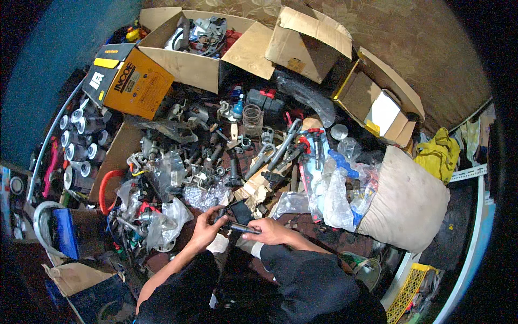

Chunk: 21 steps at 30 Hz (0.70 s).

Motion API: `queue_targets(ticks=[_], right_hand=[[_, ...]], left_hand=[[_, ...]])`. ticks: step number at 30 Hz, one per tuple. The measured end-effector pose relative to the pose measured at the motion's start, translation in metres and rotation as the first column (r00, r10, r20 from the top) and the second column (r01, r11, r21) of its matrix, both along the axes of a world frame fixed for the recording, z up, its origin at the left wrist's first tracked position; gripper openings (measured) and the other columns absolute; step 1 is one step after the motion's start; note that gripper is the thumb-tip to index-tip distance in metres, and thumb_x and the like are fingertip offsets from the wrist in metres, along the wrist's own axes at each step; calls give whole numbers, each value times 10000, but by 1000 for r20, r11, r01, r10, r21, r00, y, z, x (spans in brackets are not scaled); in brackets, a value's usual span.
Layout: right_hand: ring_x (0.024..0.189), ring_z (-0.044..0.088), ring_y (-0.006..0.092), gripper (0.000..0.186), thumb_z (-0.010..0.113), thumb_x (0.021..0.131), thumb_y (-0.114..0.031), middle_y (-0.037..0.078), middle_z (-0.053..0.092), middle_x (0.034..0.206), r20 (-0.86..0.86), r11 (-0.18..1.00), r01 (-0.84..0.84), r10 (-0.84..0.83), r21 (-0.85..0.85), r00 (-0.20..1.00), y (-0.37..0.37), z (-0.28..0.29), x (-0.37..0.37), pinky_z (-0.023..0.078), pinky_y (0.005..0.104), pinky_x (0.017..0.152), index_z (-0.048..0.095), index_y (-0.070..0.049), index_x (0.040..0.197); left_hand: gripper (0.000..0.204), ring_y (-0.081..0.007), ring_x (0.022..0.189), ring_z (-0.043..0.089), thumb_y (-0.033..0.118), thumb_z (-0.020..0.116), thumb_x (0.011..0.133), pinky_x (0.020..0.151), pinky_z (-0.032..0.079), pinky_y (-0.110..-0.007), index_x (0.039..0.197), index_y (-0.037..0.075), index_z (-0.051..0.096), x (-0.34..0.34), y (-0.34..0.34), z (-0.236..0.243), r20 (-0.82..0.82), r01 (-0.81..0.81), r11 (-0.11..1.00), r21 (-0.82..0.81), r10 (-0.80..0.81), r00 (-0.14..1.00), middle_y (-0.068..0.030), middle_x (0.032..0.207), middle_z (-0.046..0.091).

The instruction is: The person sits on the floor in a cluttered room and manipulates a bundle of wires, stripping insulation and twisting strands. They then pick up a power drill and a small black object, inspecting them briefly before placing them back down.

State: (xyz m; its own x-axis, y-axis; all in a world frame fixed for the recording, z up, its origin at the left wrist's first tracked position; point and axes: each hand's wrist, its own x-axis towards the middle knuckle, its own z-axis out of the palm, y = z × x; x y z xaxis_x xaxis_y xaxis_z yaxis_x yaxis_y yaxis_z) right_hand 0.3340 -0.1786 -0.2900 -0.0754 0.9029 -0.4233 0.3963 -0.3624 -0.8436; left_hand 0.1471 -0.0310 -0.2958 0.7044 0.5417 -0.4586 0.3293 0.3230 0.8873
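Ahead | plastic bags (pixel 162 221), metal fittings (pixel 199 162) crowd hands (pixel 208 227)

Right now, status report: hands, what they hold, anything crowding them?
Left hand and right hand both closed on a small dark part. Plastic bags and loose metal fittings crowd close around.

An orange box (pixel 141 86), a yellow cloth (pixel 438 154), a beige sack (pixel 410 200) and a red ring (pixel 103 190).
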Motion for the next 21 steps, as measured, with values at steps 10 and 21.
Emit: queue_targets(ticks=[10,21], right_hand=[[580,552,241,451,642,844,-471,139,563,640,-24,997,19,-18,68,1000,-3,-7,2,435,392,564,601,-23,822],[532,445,133,393,684,832,-416,60,507,564,-75,994,107,-106,5,992,-3,-1,-3,391,344,522,614,-29,812]], left_hand=[[332,-151,595,617,89,593,906,485,544,-298,1183,-77,514,7,-2,14,-1,-38,999,-16,38,999,-111,827,640],[394,-102,722,596,173,675,865,633,505,-266,1162,-59,559,3,-2,1,10,-47,995,89,47,999,-76,860,655]])
